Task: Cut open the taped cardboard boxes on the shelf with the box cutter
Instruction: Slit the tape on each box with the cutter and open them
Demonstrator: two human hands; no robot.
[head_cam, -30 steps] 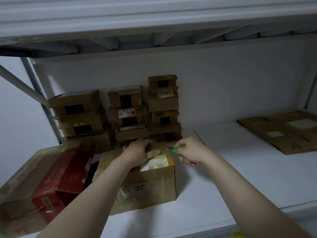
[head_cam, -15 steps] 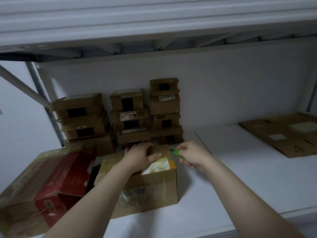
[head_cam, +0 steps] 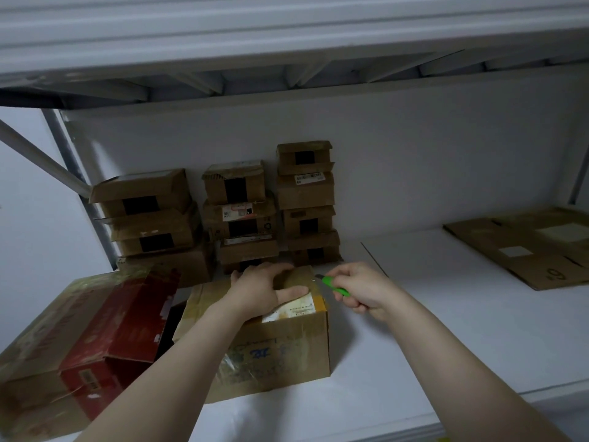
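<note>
While your left grip [head_cam: 258, 290] lies flat and released on top of the taped cardboard box [head_cam: 280, 355], thumb out along the shipping label [head_cam: 294, 309], your right grip [head_cam: 363, 290] is grasping the green box cutter [head_cam: 334, 286]. The cutter's blade end points left from the right grip at the box's top right edge, near the left grip's thumb. Can't tell if the blade touches the tape. The box sits on the white shelf [head_cam: 446, 330], under the left grip and left of the right grip. A red carton [head_cam: 121, 330] lies left of the left grip, beside the box. Stacks of small cardboard boxes [head_cam: 242, 218] stand beyond both grips at the back wall. Flattened cardboard [head_cam: 526, 250] lies well right of the right grip.
</note>
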